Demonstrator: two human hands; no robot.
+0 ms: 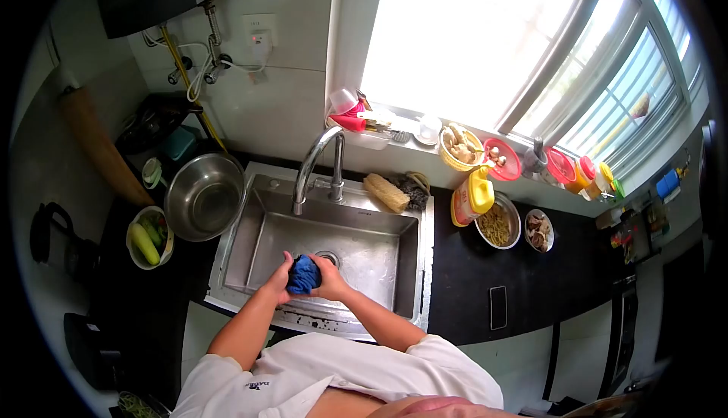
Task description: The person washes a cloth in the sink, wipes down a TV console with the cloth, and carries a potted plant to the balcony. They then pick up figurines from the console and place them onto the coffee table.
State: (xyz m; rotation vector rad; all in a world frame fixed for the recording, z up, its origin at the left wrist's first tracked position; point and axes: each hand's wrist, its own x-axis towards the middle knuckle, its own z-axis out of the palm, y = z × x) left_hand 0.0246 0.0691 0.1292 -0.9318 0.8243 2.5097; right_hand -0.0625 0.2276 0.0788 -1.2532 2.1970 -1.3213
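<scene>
Both hands are over the near part of the stainless steel sink point(364, 255). Between them is a bunched-up blue cloth point(304, 275). My left hand point(281, 280) presses on its left side, and my right hand point(329, 279) is wrapped round its right side. The sink drain point(327, 257) shows just beyond the cloth. A chrome faucet point(318, 164) arches over the far left of the basin, and I cannot make out water coming from it. On the sink's back rim lie a loofah point(385, 193) and a dark scrubber point(415, 190).
Left of the sink stand a large metal bowl point(203, 198) and a bowl of green vegetables point(146, 240). To the right are a yellow jug point(472, 198), a metal bowl of noodle-like strips point(497, 221), a small bowl of food point(539, 231) and a phone point(497, 308). Baskets line the windowsill.
</scene>
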